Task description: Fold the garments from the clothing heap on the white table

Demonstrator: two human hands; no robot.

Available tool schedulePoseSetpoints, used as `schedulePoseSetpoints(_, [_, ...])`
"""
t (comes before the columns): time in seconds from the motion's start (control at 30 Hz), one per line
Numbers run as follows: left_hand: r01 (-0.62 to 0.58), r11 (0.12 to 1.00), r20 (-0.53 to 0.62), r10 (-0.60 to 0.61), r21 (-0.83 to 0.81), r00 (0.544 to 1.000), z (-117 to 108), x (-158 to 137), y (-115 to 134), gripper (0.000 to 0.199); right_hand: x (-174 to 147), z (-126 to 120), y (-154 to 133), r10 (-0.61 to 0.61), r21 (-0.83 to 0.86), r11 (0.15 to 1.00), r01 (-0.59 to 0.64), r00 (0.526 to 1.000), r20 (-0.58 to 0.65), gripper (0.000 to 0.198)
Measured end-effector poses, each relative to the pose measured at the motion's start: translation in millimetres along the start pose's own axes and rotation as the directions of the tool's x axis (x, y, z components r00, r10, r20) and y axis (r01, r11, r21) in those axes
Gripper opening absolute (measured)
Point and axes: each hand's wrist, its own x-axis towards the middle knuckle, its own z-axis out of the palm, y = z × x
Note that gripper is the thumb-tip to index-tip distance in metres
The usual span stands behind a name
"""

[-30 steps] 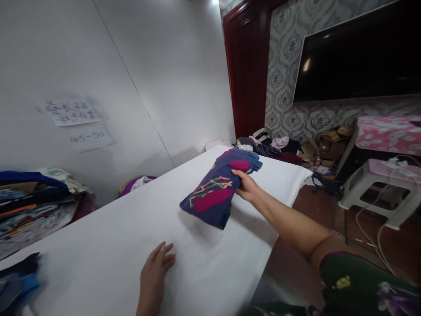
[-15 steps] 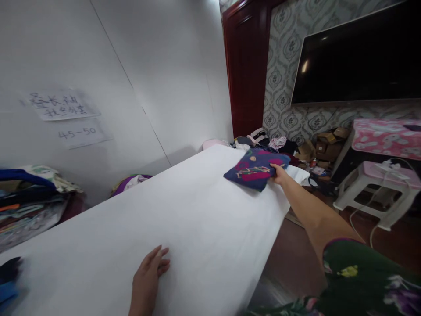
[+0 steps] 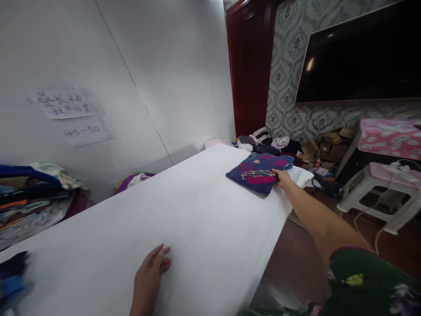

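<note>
At the far right corner of the white table [image 3: 184,219], my right hand [image 3: 281,177] pinches the near right edge of a folded navy garment [image 3: 255,173] with magenta, green and cream patterns. The garment appears to lie on the tabletop; its exact type cannot be told. My left hand [image 3: 150,272] hovers over or rests lightly on the near middle of the table, fingers loosely bent and apart, holding nothing. Dark and blue cloth [image 3: 13,281] lies at the table's near left edge, partly out of view.
A white wall with handwritten paper signs [image 3: 70,105] runs along the left. Stacked clothes [image 3: 33,197] stand beyond the left edge, and a clothes heap [image 3: 263,142] lies past the far end. A plastic stool [image 3: 375,188] with cables stands right, under a wall-mounted television [image 3: 355,57].
The folded garment has come down flatter onto the table's far corner, with my right hand still on it. My left hand has barely moved. The view has shifted slightly.
</note>
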Motion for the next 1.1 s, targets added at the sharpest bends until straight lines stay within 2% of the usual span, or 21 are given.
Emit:
schedulePoseSetpoints(0.2, [-0.008,1.000,0.003,0.008,-0.015,1.000,1.7,-1.5,-0.7,0.053,-6.3,-10.5,3.7,0.033,-0.035,0.999,-0.033,0.999,0.001,0.027])
schedulePoseSetpoints(0.43, [-0.022,0.999,0.021,0.022,0.035,1.000,2.7,-1.8,-2.0,0.056,-34.1,-17.2,14.0,0.001,-0.105,0.994,0.006,0.998,0.067,0.042])
schedulePoseSetpoints(0.7, [-0.045,0.996,0.019,0.044,0.080,0.999,2.3,-5.6,0.8,0.057,-54.4,-16.3,21.7,0.033,-0.150,0.989,-0.006,0.983,0.180,0.043])
schedulePoseSetpoints(0.87, [-0.056,0.997,0.023,0.055,0.057,0.998,1.6,-2.6,-2.0,0.055,-61.1,-21.3,22.8,0.020,-0.164,0.986,0.013,0.980,0.199,0.039])
schedulePoseSetpoints(1.1, [-0.074,0.997,0.024,0.074,0.035,0.997,2.8,-3.6,-2.6,0.051,-67.8,-39.4,21.6,0.001,-0.234,0.971,0.038,0.986,0.166,0.050])
